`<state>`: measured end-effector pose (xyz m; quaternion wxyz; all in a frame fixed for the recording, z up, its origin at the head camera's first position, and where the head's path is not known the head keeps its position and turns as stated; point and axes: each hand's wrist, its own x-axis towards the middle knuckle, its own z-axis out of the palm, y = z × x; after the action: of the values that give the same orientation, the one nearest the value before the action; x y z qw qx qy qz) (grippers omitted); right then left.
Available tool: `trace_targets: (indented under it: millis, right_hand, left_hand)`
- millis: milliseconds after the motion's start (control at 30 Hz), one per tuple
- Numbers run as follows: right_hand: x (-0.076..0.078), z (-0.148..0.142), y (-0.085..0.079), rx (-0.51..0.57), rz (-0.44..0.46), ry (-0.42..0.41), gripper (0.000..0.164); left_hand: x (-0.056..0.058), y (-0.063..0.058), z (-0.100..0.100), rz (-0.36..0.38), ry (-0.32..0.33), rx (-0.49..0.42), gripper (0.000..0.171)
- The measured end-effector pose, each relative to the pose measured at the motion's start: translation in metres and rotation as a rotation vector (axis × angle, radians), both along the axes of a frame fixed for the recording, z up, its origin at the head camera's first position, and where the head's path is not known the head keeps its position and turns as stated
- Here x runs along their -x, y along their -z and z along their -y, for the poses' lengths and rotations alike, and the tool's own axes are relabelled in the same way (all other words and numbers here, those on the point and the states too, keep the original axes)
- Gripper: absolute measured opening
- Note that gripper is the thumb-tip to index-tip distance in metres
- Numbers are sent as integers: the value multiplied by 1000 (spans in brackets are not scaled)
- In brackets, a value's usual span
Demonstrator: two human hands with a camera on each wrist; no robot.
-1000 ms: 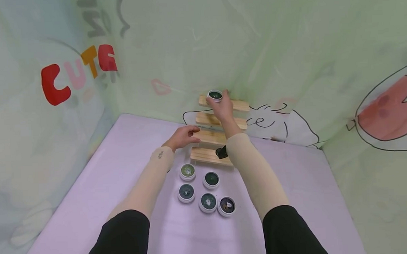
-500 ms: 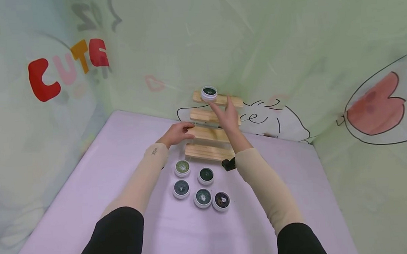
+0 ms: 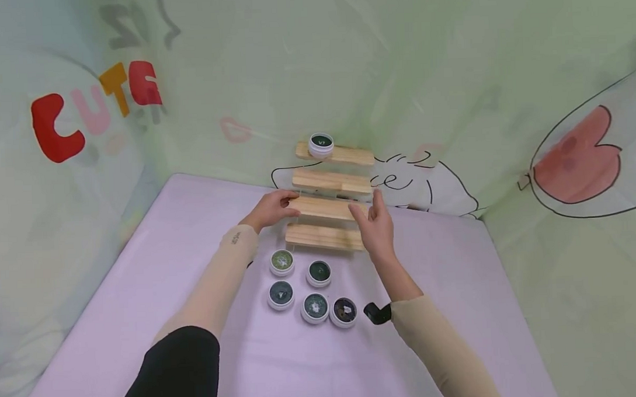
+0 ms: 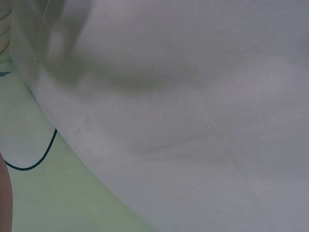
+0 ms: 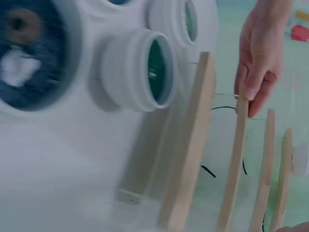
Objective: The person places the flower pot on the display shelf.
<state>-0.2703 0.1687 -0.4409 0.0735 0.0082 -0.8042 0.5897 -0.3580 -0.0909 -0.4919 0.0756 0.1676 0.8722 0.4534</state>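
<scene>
One round white jar (image 3: 321, 146) stands toward the left end of the top plank (image 3: 352, 155) of a four-tier wooden rack (image 3: 332, 181). The left hand (image 3: 270, 210) pinches the left end of the second-lowest plank (image 3: 323, 208); the right hand (image 3: 378, 227), thumb and fingers apart, holds nothing near its right end. Five more jars (image 3: 319, 273) stand in front.

The left arm (image 3: 210, 287) stretches forward to the left hand (image 3: 270, 210), which pinches between its thumb and curled fingers; the right arm (image 3: 441, 343) slants in from the lower right, the right hand (image 3: 379, 232) upright, thumb and forefinger spread apart
</scene>
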Motion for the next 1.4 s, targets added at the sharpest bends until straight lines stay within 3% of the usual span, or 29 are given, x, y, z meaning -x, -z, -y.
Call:
trace_targets:
  millis: [200, 533, 767, 933, 1133, 1400]
  right_hand:
    - [-35, -12, 20, -18, 6, 14, 85]
    - [-88, -18, 67, -179, 104, 19, 89]
    - [-119, -18, 92, -179, 111, -13, 90]
    - [-137, -20, 108, -152, 125, -31, 92]
    - [-154, -22, 123, -208, 137, -4, 93]
    - [-167, -14, 141, -223, 53, -21, 91]
  left_hand:
    - [-3, -7, -1, 29, -5, -14, 57]
    - [-4, -9, -2, 33, -4, -31, 58]
    - [-5, -10, -1, 29, 4, -34, 57]
    - [-6, -9, -2, 21, 5, -26, 57]
    - [-7, -6, -4, 13, 9, -35, 57]
    - [-3, -3, -2, 12, 5, -30, 56]
